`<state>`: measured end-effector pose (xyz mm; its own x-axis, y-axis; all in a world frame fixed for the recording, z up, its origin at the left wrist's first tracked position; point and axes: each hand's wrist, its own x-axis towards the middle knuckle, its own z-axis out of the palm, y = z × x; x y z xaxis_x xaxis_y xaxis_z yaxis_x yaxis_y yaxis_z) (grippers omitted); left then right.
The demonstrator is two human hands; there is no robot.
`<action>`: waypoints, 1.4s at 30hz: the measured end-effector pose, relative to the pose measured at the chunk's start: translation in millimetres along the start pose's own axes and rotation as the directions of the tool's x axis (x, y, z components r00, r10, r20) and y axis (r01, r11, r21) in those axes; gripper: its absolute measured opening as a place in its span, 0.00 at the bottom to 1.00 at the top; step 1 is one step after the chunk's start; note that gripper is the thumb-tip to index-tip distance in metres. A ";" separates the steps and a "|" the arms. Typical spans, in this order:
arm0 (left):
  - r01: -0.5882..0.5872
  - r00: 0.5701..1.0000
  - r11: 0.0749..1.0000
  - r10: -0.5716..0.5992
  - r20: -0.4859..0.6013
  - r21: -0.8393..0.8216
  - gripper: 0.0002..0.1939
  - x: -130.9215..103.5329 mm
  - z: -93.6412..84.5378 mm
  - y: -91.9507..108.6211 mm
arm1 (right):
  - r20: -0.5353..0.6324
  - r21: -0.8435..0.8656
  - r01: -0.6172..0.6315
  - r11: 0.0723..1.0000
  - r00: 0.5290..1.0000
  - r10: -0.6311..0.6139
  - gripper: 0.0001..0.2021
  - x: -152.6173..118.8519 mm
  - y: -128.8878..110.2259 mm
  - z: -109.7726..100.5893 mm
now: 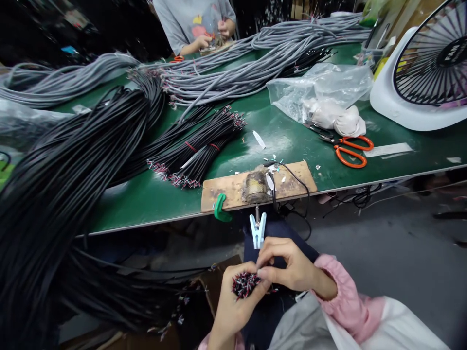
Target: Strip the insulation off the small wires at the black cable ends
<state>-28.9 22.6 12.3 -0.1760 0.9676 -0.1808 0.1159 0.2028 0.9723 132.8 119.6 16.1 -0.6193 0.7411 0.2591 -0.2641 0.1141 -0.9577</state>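
Note:
My left hand (233, 296) is wrapped round a bundle of black cables (245, 285), whose stripped ends with red, white and black wires point up at me. Bent over its rim, my right hand (282, 262) has thumb and index finger pinched together at the bundle's edge, touching the left thumb. Whatever lies between those right fingertips is too small to make out. Just beyond my hands, a light blue clothes peg (257, 230) sits on a metal shaft below a small motor (255, 186), which is mounted on a wooden board (222, 190) at the table edge.
On the green table (233, 146) lie tied black cable bundles (199, 146), long grey cables (226, 78), orange-handled scissors (352, 150) and a plastic bag (324, 87). A white fan (386, 97) stands right. Black cables (73, 160) hang over the left edge. Opposite, a person (197, 24) works with both hands.

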 end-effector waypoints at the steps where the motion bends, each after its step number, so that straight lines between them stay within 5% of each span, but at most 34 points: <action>1: 0.001 1.000 1.000 -0.001 -0.006 0.009 0.10 0.2 0.3 -1.0 | -0.024 -0.029 0.009 1.000 1.000 -0.010 0.13 -0.6 -0.9 0.5; 15: -0.027 0.994 0.999 0.030 -0.102 0.031 0.05 -1.6 8.1 3.9 | -0.188 -0.123 0.028 0.992 0.981 -0.050 0.08 -12.9 6.5 6.0; 28: 0.043 0.968 0.998 -0.052 -0.244 -0.045 0.10 -5.9 16.0 0.9 | -0.171 0.201 -0.206 0.958 0.955 0.241 0.19 -20.6 29.2 13.6; 42: -0.002 0.991 1.000 0.003 -0.136 0.010 0.10 -5.9 11.0 0.5 | -0.246 0.018 -0.009 1.000 0.969 0.013 0.11 -20.2 12.8 14.9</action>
<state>-17.1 18.7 12.2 -0.3070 0.9388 -0.1562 0.1261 0.2028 0.9711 130.9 96.3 0.5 -0.4221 0.8825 0.2076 -0.2714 0.0955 -0.9577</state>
